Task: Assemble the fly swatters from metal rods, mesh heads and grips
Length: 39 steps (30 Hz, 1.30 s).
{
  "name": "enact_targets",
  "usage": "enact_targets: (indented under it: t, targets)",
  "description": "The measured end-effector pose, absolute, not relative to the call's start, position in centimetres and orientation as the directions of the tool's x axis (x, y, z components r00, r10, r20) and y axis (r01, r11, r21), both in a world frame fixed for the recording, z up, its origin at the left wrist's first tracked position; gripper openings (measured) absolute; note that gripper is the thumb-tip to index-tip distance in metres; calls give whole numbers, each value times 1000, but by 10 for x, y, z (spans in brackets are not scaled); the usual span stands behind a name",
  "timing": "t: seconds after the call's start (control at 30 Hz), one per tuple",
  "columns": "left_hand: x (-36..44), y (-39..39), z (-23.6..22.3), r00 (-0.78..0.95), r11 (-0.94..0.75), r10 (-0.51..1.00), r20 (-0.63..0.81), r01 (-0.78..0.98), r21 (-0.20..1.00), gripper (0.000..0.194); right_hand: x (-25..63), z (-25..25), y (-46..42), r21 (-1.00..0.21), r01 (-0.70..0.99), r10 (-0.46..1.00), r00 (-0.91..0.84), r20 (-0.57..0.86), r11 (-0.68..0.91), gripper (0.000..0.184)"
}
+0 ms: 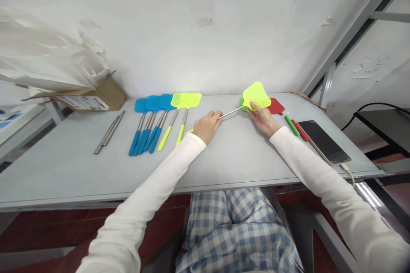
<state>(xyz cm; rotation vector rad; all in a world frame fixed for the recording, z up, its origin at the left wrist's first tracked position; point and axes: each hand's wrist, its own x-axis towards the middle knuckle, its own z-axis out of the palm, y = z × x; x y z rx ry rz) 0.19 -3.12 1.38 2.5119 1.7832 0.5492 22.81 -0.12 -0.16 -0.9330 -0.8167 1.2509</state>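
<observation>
A yellow fly swatter (256,95) is held between my two hands, its thin metal rod slanting down to the left. My left hand (206,127) is wrapped round the handle end, with a bit of yellow grip showing at its left. Near the neck, my right hand (261,118) pinches the lower part of the mesh head. Partly behind that head lie a green swatter head (242,102) and a red swatter head (276,106). A green handle (292,126) and a red handle (300,130) lie loose right of my right hand.
Several blue swatters (153,103) and two yellow ones (190,100) lie in a row on the grey table (224,164). Metal tubes (109,133) lie farther left, near a cardboard box (96,96). A phone (325,141) with a cable is at the right. A wall stands behind.
</observation>
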Motion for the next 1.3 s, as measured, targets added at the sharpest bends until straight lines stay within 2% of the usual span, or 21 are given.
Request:
enact_targets:
  t: [0.13, 0.4, 0.7, 1.1, 1.2, 1.3]
  targets:
    - [1, -31, 14, 301, -369, 908, 291, 904, 215, 35, 230, -4, 1, -903, -425, 987, 162, -3, 67, 29]
    - [0, -30, 12, 292, -372, 913, 283, 881, 293, 33, 228, -3, -2, -923, -382, 988, 153, -15, 45, 32]
    - [-1, -31, 12, 320, -423, 890, 325, 844, 329, 35, 224, -1, -8, -929, -357, 988, 142, 54, 102, 33]
    - [-1, -33, 17, 337, -447, 869, 362, 849, 281, 40, 207, 3, -20, -920, -370, 988, 135, 81, 126, 37]
    - [-1, -34, 18, 318, -447, 868, 383, 836, 318, 39, 207, 6, -20, -916, -379, 988, 122, 89, 130, 37]
    - [0, -35, 20, 283, -451, 869, 407, 791, 413, 36, 209, 12, -20, -916, -372, 987, 114, 113, 148, 35]
